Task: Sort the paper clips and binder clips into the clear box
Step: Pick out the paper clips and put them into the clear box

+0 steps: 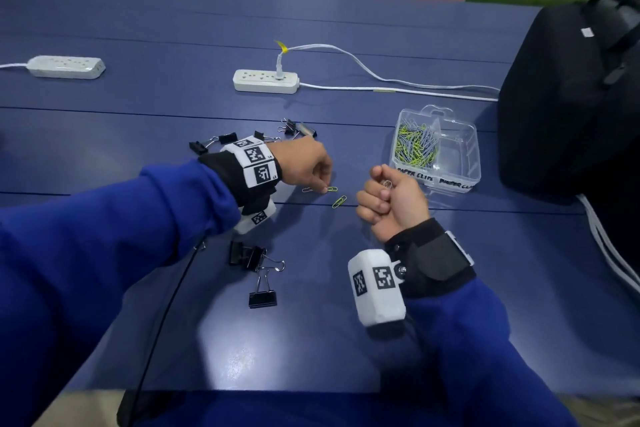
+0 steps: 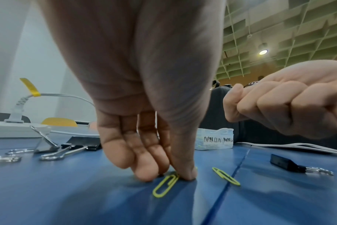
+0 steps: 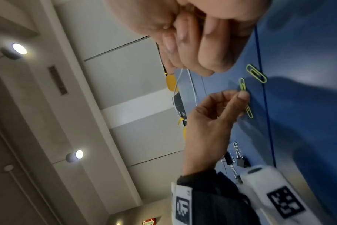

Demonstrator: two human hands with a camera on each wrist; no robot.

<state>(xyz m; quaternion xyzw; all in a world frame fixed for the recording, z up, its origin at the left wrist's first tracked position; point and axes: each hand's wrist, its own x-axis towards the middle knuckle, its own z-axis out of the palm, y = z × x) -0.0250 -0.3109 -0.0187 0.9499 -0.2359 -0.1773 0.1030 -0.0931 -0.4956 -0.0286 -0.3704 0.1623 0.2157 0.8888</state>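
Paper clips (image 1: 417,144), green and grey, already fill the left compartment of the clear box (image 1: 464,180) at mid-right of the head view; its right compartment looks bare, and handwritten labels run along the near wall. Two green clips lie on the blue desk (image 1: 173,97) at frame center: one (image 1: 331,189) under your left hand (image 1: 304,163), another (image 1: 339,202) just to the right, apart from it. A pale clip (image 1: 307,190) sits just left of your fingertips.

Your left hand is pointed down w/ fingers (image 2: 144,169) bunched; the thumb tip presses on the green clip's end, seen in the left wrist view, lower center. Clip still lies flat on the desk.

Your right hand (image 1: 388,204) is a curled fist, palm turned up, near the box's front-left corner; a silvery clip (image 1: 387,184) shows at the top between thumb and fingers.

Binder clips are scattered: a group (image 1: 298,128) above your left wrist, two more (image 1: 254,258) at lower center, black w/ silver handles.

Two white power strips (image 1: 265,81) and a black bag (image 1: 568,97) sit at upper and right parts of frame.
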